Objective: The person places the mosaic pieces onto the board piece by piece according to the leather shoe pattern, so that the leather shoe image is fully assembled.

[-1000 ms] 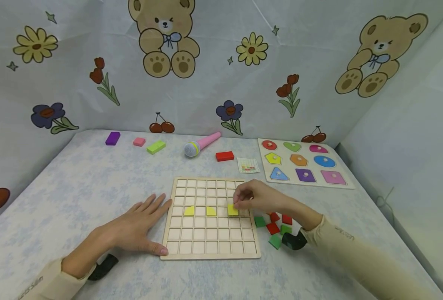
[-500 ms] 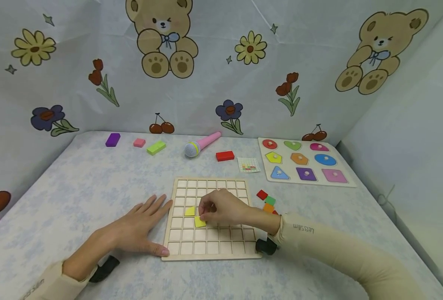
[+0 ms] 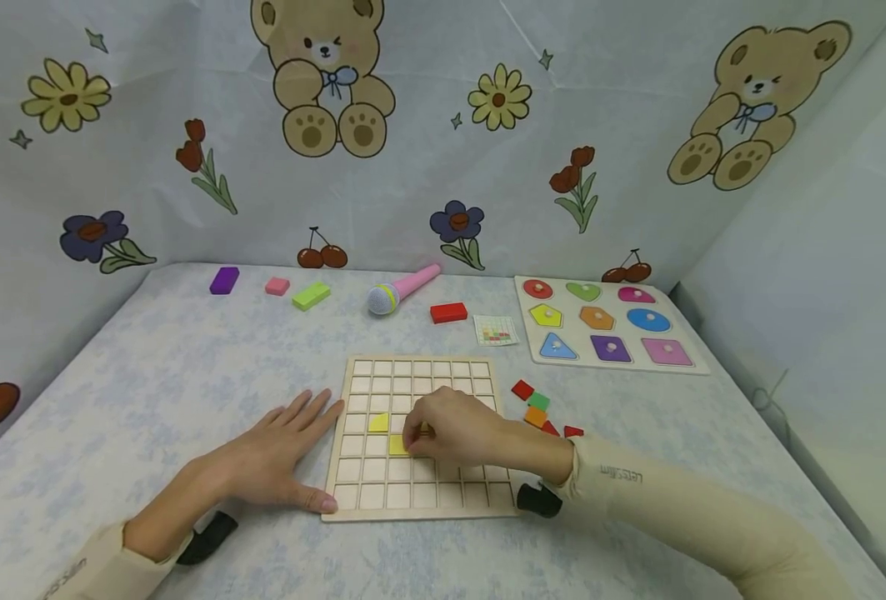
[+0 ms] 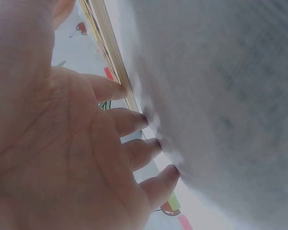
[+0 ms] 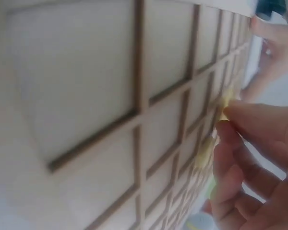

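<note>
The left hand point(image 3: 266, 462) is lying flat against the grid board point(image 3: 420, 500), blocking that side of the right hand point(image 3: 458, 433); loose tiles point(image 3: 536, 408) are crowding the opposite edge; cells beyond the fingertips are lying open.

Left hand point(image 3: 273, 457) flat, right hand point(image 3: 461, 435) pinching

table point(image 3: 150, 383) bears grid board point(image 3: 420, 492), shape puzzle point(image 3: 693, 367), toy microphone point(image 3: 401, 292), blocks.

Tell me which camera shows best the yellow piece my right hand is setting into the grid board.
The head view: the yellow piece lies in a cell of the wooden grid board at the fingertips of the right hand, its row readable. The right wrist view gives only a blurred yellow sliver by the fingers. The left wrist view shows no yellow piece.
</note>
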Motion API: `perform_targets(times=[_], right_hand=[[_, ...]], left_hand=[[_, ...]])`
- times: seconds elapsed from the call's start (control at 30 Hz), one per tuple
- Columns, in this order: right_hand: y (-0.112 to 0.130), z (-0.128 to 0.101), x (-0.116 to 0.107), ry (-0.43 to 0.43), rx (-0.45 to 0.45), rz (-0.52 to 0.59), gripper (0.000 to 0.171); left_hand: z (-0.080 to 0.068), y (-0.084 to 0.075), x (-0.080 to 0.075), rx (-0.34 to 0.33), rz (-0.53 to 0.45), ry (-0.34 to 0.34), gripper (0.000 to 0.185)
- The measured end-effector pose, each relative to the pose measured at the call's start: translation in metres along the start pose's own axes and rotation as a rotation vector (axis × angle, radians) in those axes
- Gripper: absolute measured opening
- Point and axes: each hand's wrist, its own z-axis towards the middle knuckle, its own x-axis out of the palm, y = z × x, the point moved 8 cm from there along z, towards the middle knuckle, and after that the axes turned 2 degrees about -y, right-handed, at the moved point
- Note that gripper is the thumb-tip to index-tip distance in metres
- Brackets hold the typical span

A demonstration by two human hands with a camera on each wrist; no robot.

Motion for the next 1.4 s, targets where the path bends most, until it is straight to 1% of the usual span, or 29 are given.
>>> perform_targets(times=[0.13, 0.2, 0.23, 0.3, 0.4, 0.47, 0.53, 0.63, 0.77, 0.9, 1.07, 1.13, 1.27, 1.4], right_hand=[[-0.009, -0.015, -0.011, -0.024, -0.032, 0.042, 0.004], [-0.019, -0.025, -0.019, -0.047, -0.041, 0.062, 0.004], [-0.025, -0.029, -0.023, -0.054, -0.032, 0.071, 0.004], [-0.042, -0.039, -0.031, -0.063, 0.004, 0.088, 0.004], [-0.072, -0.054, -0.038, -0.052, 0.085, 0.113, 0.005], [-0.091, -0.063, -0.041, -0.037, 0.143, 0.131, 0.008], [-0.109, -0.072, -0.044, -0.032, 0.179, 0.146, 0.012], [-0.128, -0.083, -0.049, -0.041, 0.216, 0.146, 0.015], [-0.142, -0.09, -0.051, -0.05, 0.257, 0.138, 0.018], [-0.146, -0.095, -0.051, -0.065, 0.299, 0.108, 0.019], [-0.138, -0.096, -0.051, -0.088, 0.354, 0.044, 0.019], [-0.133, -0.095, -0.051, -0.1, 0.35, 0.016, 0.018], [-0.122, -0.09, -0.05, -0.136, 0.315, -0.044, 0.019], [-0.107, -0.076, -0.048, -0.169, 0.259, -0.052, 0.02]], left_hand=[[0.0, 0.0, 0.001, 0.003, -0.006, 0.005, 0.126], [0.0, 0.001, 0.001, 0.001, 0.001, 0.006, 0.126], [0.0, 0.001, 0.001, 0.003, 0.005, 0.004, 0.126], [0.0, 0.001, 0.0, 0.005, 0.011, 0.0, 0.126], [0.0, 0.001, 0.0, 0.008, 0.012, -0.002, 0.126], [-0.001, 0.0, 0.0, 0.013, 0.01, -0.003, 0.127], [-0.001, 0.0, 0.0, 0.014, 0.01, -0.002, 0.127], [-0.001, 0.0, -0.001, 0.018, 0.013, -0.006, 0.127], [-0.001, 0.0, -0.001, 0.014, 0.014, -0.006, 0.127], [0.0, 0.0, -0.001, 0.008, 0.011, -0.001, 0.127], [-0.001, -0.001, -0.002, 0.011, 0.009, -0.005, 0.127], [-0.001, -0.002, -0.002, 0.009, 0.006, -0.005, 0.127], [-0.001, -0.001, 0.0, -0.002, 0.001, 0.004, 0.127], [-0.001, 0.001, 0.0, -0.006, 0.003, 0.01, 0.126]])
